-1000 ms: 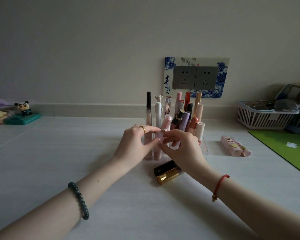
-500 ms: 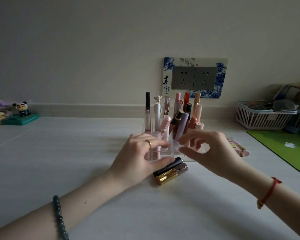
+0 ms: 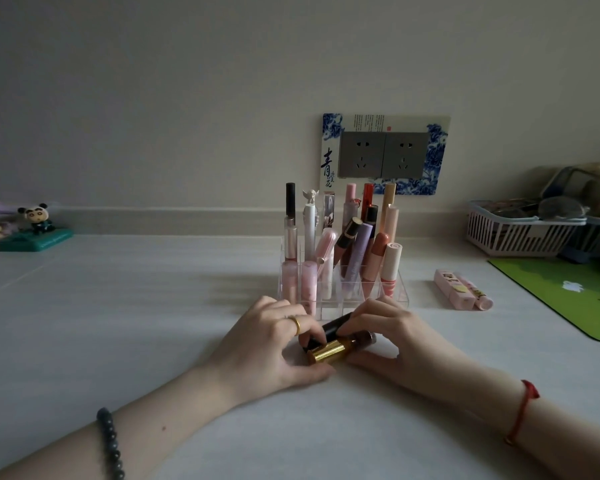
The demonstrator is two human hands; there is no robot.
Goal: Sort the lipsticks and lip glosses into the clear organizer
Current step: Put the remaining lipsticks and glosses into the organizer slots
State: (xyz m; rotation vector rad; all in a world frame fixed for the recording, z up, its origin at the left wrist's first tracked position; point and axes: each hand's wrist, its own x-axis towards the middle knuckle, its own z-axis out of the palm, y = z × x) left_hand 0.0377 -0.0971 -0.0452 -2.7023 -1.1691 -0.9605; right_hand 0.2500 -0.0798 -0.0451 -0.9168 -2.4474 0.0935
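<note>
**Organizer mostly filled, four tubes left out**

The pale bench [image 3: 118, 323] fills the lower half of the frame. The clear organizer [image 3: 395, 297] stands on it at centre, below the wall socket. About a dozen or more lipsticks and glosses already stand or lean in its back and middle compartments. The front row looks largely open on its right side, so I judge there is room for what is left.

Just below the organizer, both grips meet over two tubes lying side by side on the bench. The left grip [image 3: 271, 344] curls its fingers over the left end of the black tube [image 3: 333, 327], with its thumb under the gold cap. The right grip [image 3: 395, 337] pinches the gold-capped tube [image 3: 326, 351] at its dark end, fingers above and thumb below. Neither tube looks raised off the bench.

To the centre right, near the green mat [image 3: 568, 296], a pair of pink tubes [image 3: 461, 289] lies flat and touching, well apart from both grips.

By my reading the sorting is well past halfway. These four tubes remain, and the two under the grips are the likely next ones.
</note>
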